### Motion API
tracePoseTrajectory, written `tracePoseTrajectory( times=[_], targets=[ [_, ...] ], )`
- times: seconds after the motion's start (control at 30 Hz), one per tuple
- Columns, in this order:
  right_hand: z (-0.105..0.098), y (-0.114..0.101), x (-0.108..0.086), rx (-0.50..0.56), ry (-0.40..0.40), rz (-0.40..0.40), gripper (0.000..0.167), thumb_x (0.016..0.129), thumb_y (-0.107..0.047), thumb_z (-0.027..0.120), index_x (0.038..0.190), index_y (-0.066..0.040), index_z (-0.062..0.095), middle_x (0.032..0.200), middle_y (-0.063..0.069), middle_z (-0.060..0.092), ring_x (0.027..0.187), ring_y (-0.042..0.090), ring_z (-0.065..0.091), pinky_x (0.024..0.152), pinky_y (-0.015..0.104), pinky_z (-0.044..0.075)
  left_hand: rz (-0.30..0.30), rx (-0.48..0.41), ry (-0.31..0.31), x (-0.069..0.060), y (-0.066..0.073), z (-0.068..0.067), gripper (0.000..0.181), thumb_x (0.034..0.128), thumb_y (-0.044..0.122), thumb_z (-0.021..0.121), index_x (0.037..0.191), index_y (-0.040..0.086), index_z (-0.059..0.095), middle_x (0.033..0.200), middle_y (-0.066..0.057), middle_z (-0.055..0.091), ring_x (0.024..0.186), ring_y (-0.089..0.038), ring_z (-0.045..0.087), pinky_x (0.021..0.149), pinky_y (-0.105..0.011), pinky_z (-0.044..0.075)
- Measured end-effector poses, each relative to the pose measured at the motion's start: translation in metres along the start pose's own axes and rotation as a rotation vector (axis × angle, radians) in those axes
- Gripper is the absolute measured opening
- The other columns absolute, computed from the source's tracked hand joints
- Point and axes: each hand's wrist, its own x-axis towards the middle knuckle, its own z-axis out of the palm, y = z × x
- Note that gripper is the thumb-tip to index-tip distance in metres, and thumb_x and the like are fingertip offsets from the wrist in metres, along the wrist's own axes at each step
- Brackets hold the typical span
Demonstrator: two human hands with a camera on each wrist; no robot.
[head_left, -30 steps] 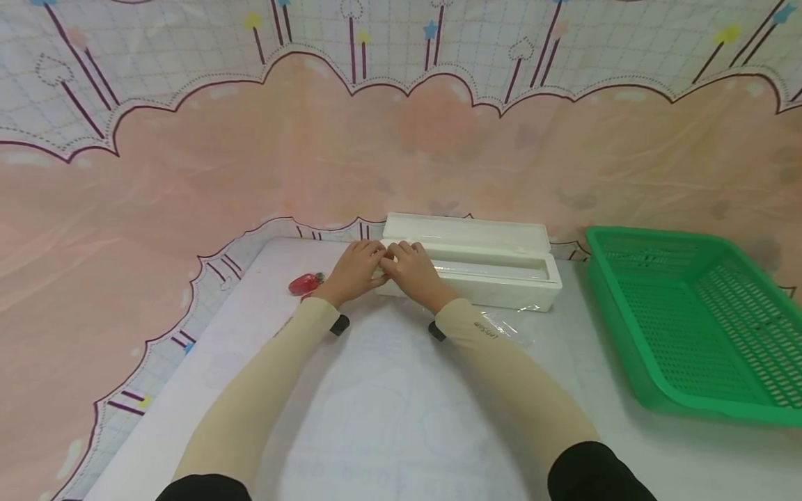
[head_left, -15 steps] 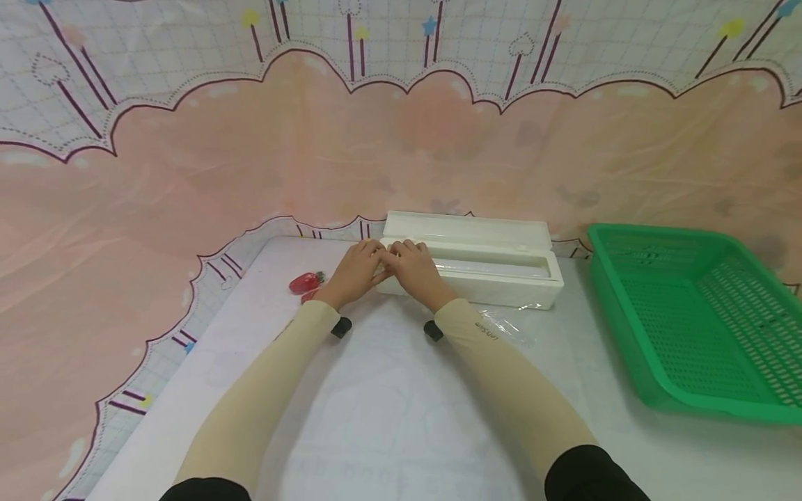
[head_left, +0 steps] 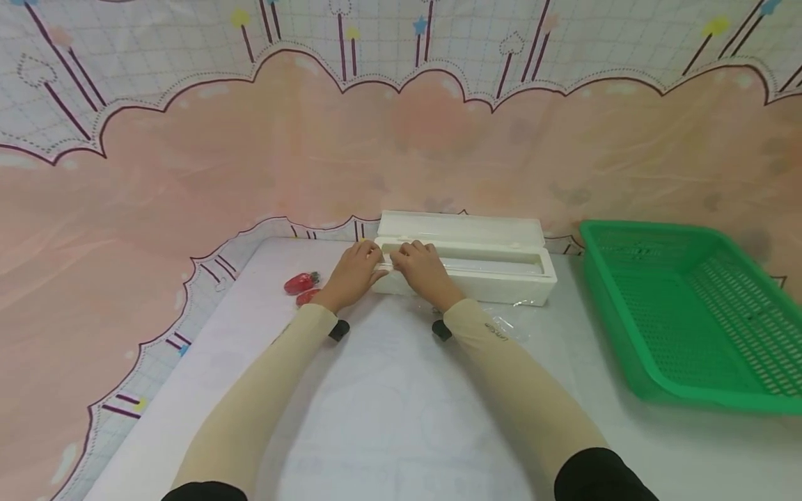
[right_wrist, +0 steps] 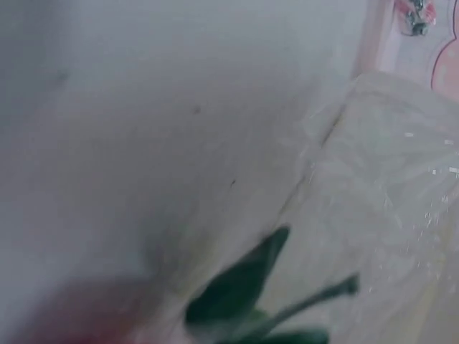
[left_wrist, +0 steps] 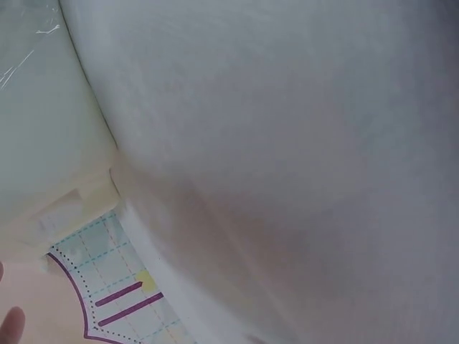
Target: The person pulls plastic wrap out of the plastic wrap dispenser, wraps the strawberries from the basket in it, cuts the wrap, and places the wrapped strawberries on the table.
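Observation:
A white cling film box (head_left: 482, 287) stands at the back with its lid (head_left: 462, 227) raised and a pale roll (head_left: 491, 266) inside. My left hand (head_left: 354, 273) is at the box's left end, thumb toward the box. Beside it, my right hand (head_left: 422, 273) has curled fingers over the opening's left part. Whether either pinches film is hidden. Clear plastic film (right_wrist: 387, 186) drapes over the front in the right wrist view. Fingertips (left_wrist: 11, 326) of a hand show at the left wrist view's lower left. Two red fruits (head_left: 301, 283) with green tops lie left of my left hand.
A green slotted basket (head_left: 695, 320) stands to the right on the white table (head_left: 388, 403). Crumpled clear film (head_left: 510, 327) lies before the box. Green leaves (right_wrist: 240, 279) show up close in the right wrist view. A patterned cloth (head_left: 376, 153) hangs behind.
My hands met at the box's left end before; now my right hand has shifted slightly right, leaving a small gap between them. The head view has turned a little.

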Motion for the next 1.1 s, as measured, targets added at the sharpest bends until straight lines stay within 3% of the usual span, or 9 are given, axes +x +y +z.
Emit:
tracePoseTrajectory(
  times=[0.47,0.7,0.93,1.1],
  targets=[
    [-0.007,0.009,-0.012,0.029,-0.003,0.001,0.008,0.091,-0.019,0.057,0.090,-0.011,0.057,0.094,0.005,0.063,0.091,0.024,0.058,0.082,0.042,0.048,0.002,-0.002,0.055,-0.002,-0.003,0.008,0.028,0.0942,0.031,0.054,0.107,0.006,0.053,0.119,-0.011,0.047,0.114,-0.029,0.044,0.097,-0.044,0.039],
    [-0.012,0.018,-0.019,0.010,0.008,-0.006,0.007,0.092,-0.017,0.058,0.092,-0.010,0.058,0.092,0.006,0.062,0.090,0.025,0.058,0.082,0.042,0.048,-0.008,-0.029,0.045,-0.002,-0.001,0.006,0.029,0.0948,0.031,0.053,0.109,0.006,0.051,0.121,-0.011,0.045,0.114,-0.029,0.042,0.098,-0.045,0.038],
    [-0.014,0.028,-0.028,-0.039,0.066,-0.011,0.005,0.088,-0.010,0.057,0.090,-0.007,0.059,0.086,0.008,0.060,0.082,0.026,0.057,0.074,0.040,0.048,-0.011,-0.035,0.049,-0.003,-0.002,0.007,0.029,0.0946,0.031,0.053,0.109,0.006,0.051,0.121,-0.011,0.045,0.117,-0.030,0.042,0.098,-0.046,0.038],
    [-0.018,0.026,-0.030,-0.111,0.033,0.068,0.008,0.088,-0.012,0.054,0.087,-0.006,0.059,0.086,0.009,0.061,0.083,0.027,0.058,0.073,0.042,0.048,-0.016,-0.047,0.035,-0.003,-0.003,0.008,0.029,0.0950,0.031,0.053,0.110,0.006,0.051,0.121,-0.012,0.044,0.118,-0.031,0.041,0.099,-0.046,0.037]
  ],
)
